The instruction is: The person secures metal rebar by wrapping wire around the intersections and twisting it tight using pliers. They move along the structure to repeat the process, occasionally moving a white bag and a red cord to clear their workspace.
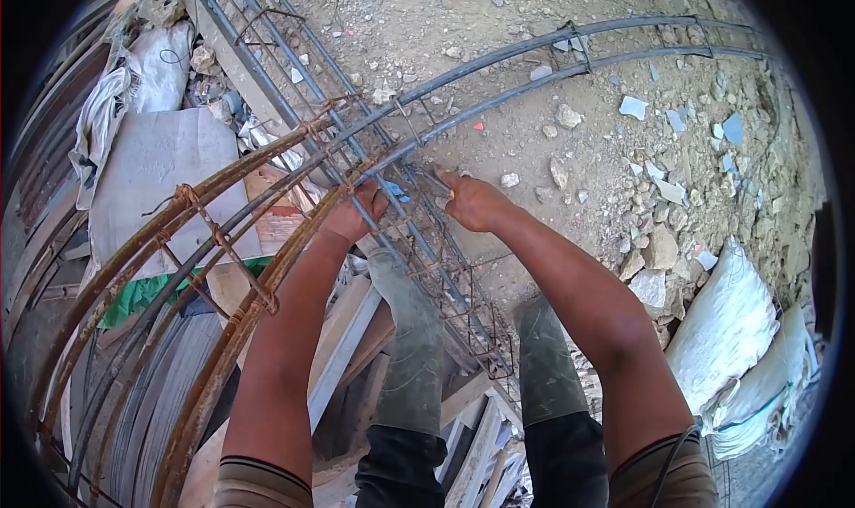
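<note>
Two cages of steel bars cross in front of me: a curved rebar cage [499,79], rusty on its left part, and a straight rebar cage [427,245] running from upper left to lower right. At the crossing, my left hand [354,212] reaches in under the rusty bars, its fingers curled and partly hidden by steel. A small blue scrap [393,190] shows beside it. My right hand [472,202], right of the crossing, is closed around a dark thin tool handle [433,180], whose far end is lost among the bars.
Wooden planks [343,348] lie below and left of my legs. Cardboard [169,170] and a white sack [160,63] are at upper left. Rubble with broken tile [633,107] covers the ground on the right, near more white sacks [726,316].
</note>
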The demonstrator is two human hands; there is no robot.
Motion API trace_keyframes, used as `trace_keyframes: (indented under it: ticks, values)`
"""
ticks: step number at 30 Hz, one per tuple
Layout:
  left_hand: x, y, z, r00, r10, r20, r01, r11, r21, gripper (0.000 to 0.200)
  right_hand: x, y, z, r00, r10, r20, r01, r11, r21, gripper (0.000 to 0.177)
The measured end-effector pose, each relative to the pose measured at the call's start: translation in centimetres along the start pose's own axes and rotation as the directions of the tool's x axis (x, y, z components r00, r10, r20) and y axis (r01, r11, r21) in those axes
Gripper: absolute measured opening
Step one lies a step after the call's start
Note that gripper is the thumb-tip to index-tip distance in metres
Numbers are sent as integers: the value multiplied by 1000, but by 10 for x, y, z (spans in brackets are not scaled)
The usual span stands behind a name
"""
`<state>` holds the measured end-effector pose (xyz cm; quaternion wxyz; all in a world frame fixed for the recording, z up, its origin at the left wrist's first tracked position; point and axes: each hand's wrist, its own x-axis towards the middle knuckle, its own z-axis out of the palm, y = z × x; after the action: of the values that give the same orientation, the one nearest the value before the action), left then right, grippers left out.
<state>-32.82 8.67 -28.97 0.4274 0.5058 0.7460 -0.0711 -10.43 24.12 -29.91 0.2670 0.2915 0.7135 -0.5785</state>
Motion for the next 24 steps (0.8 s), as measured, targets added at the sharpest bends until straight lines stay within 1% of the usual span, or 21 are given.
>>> trace_keyframes:
  ticks: [1,2,3,5,6,7,9,11,12,14,15,17,18,19,20,21,23,24]
  values:
    - [0,-2,0,999,28,15,-28,999,31,67,4,3,6,1000,4,8,-4,999,-41,64]
    - [0,-3,1,1000,27,13,-27,999,26,67,8,8,10,1000,8,17,-7,997,-83,64]
    - [0,-1,0,999,8,36,-9,1000,26,67,9,9,12,1000,10,18,-9,997,-83,64]
    - [-1,1,-3,998,-11,62,10,1000,27,67,10,10,15,1000,-5,5,5,999,-31,67]
    - [1,2,-3,995,-42,94,38,998,41,66,8,8,13,1000,-4,3,4,999,-33,67]
    - [2,1,-4,989,-73,126,66,996,57,66,4,5,11,1000,-24,-21,24,1000,-5,67]
    - [1,-1,-2,992,-59,112,56,998,33,66,0,3,10,998,-40,-41,41,999,27,68]
    - [0,-3,-1,995,-48,93,48,999,8,66,0,3,6,995,-66,-77,77,985,156,67]
    - [-1,1,-4,993,-56,102,55,998,12,65,1,2,5,995,-63,-76,74,985,157,67]
    - [1,6,-7,992,-61,108,60,998,13,65,5,1,0,1000,21,-5,-20,990,143,66]
    - [0,5,-7,993,-59,100,59,998,5,65,6,2,1,1000,21,-2,-20,990,143,66]
    - [0,4,-5,994,-55,92,56,998,-3,65,6,6,3,1000,-17,-12,17,1000,3,66]
    - [1,3,-4,995,-42,95,40,999,20,65,6,9,4,1000,-16,-12,16,1000,2,66]
    - [2,2,-4,995,-31,95,27,999,43,66,7,12,5,999,-34,-37,35,999,39,67]
    - [3,0,-3,995,-31,96,27,999,44,66,8,15,7,997,-48,-62,53,995,79,68]
    - [1,3,-7,993,-40,110,37,999,31,66,6,12,4,997,-46,-59,51,995,80,68]
    - [-1,4,-7,991,-53,126,51,999,17,65,1,1,-6,999,53,7,-54,998,18,69]
    - [-1,3,-5,995,-31,93,29,999,17,65,1,3,-1,998,55,6,-55,998,21,69]
